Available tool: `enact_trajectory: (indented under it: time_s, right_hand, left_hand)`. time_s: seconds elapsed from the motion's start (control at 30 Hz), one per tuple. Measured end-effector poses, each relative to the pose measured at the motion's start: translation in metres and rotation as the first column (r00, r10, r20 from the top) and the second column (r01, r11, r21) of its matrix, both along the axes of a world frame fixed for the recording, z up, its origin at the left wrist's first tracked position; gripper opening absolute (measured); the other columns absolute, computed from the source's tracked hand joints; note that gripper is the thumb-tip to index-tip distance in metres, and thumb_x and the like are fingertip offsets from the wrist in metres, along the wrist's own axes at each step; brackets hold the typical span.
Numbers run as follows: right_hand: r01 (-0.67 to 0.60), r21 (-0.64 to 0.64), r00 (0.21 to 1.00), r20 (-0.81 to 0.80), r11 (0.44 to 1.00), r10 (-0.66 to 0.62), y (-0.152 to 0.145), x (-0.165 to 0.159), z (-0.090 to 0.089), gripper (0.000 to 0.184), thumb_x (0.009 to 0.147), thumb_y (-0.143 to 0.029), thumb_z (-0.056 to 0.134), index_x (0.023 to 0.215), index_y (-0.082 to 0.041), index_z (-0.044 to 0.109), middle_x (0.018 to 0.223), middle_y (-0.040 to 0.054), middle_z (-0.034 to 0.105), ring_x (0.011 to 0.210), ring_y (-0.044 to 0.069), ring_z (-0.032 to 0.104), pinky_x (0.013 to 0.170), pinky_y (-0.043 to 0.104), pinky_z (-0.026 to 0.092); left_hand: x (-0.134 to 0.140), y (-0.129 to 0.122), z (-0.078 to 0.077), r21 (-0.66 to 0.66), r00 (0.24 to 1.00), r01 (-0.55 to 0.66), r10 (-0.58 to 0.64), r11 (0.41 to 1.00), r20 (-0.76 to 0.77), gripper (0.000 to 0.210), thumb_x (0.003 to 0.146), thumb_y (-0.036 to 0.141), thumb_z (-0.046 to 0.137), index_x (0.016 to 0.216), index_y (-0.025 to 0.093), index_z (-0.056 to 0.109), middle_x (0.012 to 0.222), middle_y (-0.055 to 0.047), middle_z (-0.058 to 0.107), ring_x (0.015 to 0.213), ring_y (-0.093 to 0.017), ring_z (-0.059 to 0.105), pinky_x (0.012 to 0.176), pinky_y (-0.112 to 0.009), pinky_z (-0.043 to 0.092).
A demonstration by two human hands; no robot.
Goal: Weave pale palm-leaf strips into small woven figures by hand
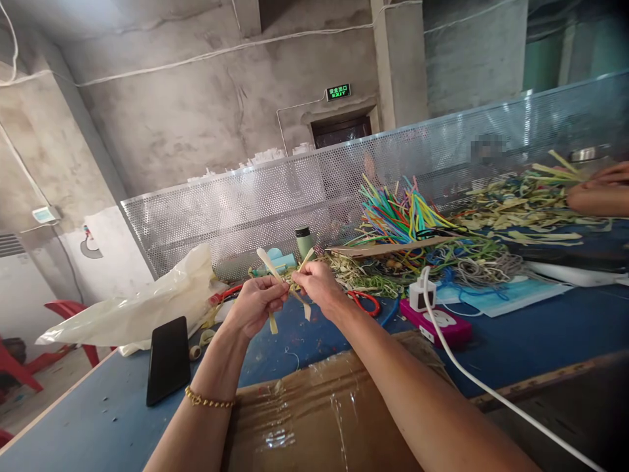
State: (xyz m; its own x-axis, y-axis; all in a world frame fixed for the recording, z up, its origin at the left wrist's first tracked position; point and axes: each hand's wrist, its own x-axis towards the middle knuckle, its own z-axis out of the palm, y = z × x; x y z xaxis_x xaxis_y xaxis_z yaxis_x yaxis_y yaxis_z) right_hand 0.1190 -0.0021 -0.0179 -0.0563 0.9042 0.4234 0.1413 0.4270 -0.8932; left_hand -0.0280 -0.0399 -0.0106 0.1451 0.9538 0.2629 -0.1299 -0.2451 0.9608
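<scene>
Pale yellow flat strips (pixel 268 262) cross between my two hands above the blue table. My left hand (pixel 258 303) is closed, thumb and fingers pinching the strips near where they cross. Close beside it, my right hand (pixel 318 283) also pinches them, with one end sticking up and another hanging below (pixel 307 311). The fingers cover part of the crossing, so whether it is knotted cannot be seen. A gold bead bracelet circles my left wrist. Just beyond my hands stand a green bottle with a black lid (pixel 304 242) and a light blue cylindrical thing (pixel 282 263).
A cardboard sheet (pixel 314 419) lies under my forearms. A black phone (pixel 168 360) and plastic bag (pixel 147 308) are left. Coloured pipe cleaners (pixel 403 213), a pink power strip (pixel 445 324), white cable and face mask (pixel 511 296) are right. Another person's hands (pixel 602 187) hold strips.
</scene>
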Motion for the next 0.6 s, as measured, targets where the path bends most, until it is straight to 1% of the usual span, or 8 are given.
enact_trajectory:
  time_s: [0.1,0.17,0.23,0.33,0.4,0.47,0.6]
  right_hand:
    - [-0.01,-0.071,0.999,-0.048,0.997,0.007,0.0018,-0.002,-0.003,0.021,0.075,-0.023,0.062,0.056,-0.019,0.052,0.044,-0.0044,0.047,0.044,0.011,0.041,0.048,0.026,0.027]
    - [-0.004,-0.091,0.996,-0.084,0.996,-0.004,0.0036,-0.0037,-0.0045,0.023,0.073,-0.021,0.062,0.054,-0.019,0.05,0.043,-0.0046,0.046,0.044,0.011,0.042,0.047,0.026,0.028]
    - [-0.007,-0.074,0.993,-0.12,0.997,-0.002,0.0054,-0.0052,-0.0055,0.025,0.072,-0.02,0.062,0.051,-0.019,0.048,0.045,-0.0045,0.046,0.044,0.011,0.045,0.047,0.025,0.03]
    - [-0.054,-0.054,0.982,-0.182,0.997,0.043,0.0077,-0.0058,-0.0062,0.025,0.073,-0.021,0.061,0.052,-0.019,0.049,0.047,-0.0039,0.048,0.047,0.011,0.048,0.05,0.024,0.034]
    - [-0.058,-0.039,0.978,-0.202,0.998,0.049,0.0088,-0.0053,-0.0062,0.025,0.074,-0.021,0.061,0.052,-0.018,0.05,0.048,-0.0036,0.049,0.048,0.01,0.046,0.051,0.024,0.035]
    - [-0.066,-0.021,0.972,-0.228,0.998,0.06,0.0089,-0.0044,-0.0053,0.023,0.074,-0.022,0.062,0.053,-0.017,0.053,0.049,-0.0034,0.051,0.049,0.01,0.047,0.052,0.023,0.037]
    - [-0.153,-0.047,0.94,-0.317,0.987,0.13,0.0047,-0.0028,-0.0014,0.017,0.076,-0.023,0.063,0.062,-0.016,0.058,0.058,-0.0017,0.059,0.054,0.011,0.054,0.055,0.023,0.041]
  left_hand:
    - [0.0004,0.0015,-0.0011,-0.003,1.0,0.026,-0.026,1.0,0.011,0.026,0.063,0.023,0.085,0.059,0.008,0.064,0.054,-0.003,0.057,0.043,-0.002,0.036,0.044,-0.022,0.023]
    - [-0.0001,0.0026,-0.0019,-0.008,0.999,0.037,-0.036,0.999,0.024,0.027,0.064,0.023,0.085,0.058,0.009,0.063,0.054,-0.002,0.055,0.042,-0.002,0.034,0.044,-0.021,0.023]
    - [-0.0011,0.0034,-0.0024,-0.016,0.998,0.054,-0.054,0.998,0.036,0.029,0.066,0.026,0.084,0.058,0.009,0.062,0.055,-0.002,0.054,0.043,-0.002,0.035,0.044,-0.021,0.024]
    - [-0.0032,0.0037,-0.0027,-0.012,0.997,0.065,-0.064,0.998,0.041,0.03,0.07,0.033,0.082,0.069,0.009,0.065,0.062,-0.003,0.057,0.046,-0.004,0.04,0.046,-0.021,0.027]
    - [-0.004,0.0041,-0.0034,-0.003,0.999,0.04,-0.04,0.999,0.037,0.029,0.071,0.033,0.081,0.076,0.009,0.067,0.064,-0.003,0.058,0.047,-0.004,0.041,0.047,-0.021,0.029]
    - [-0.0042,0.005,-0.0046,0.019,1.0,0.001,-0.002,1.0,0.028,0.028,0.069,0.03,0.082,0.078,0.009,0.066,0.066,-0.003,0.06,0.049,-0.005,0.043,0.048,-0.021,0.03]
    - [-0.0043,0.0079,-0.0071,0.073,0.998,-0.062,0.062,0.995,0.0,0.026,0.065,0.026,0.082,0.079,0.009,0.066,0.071,-0.008,0.066,0.048,-0.006,0.044,0.047,-0.021,0.026]
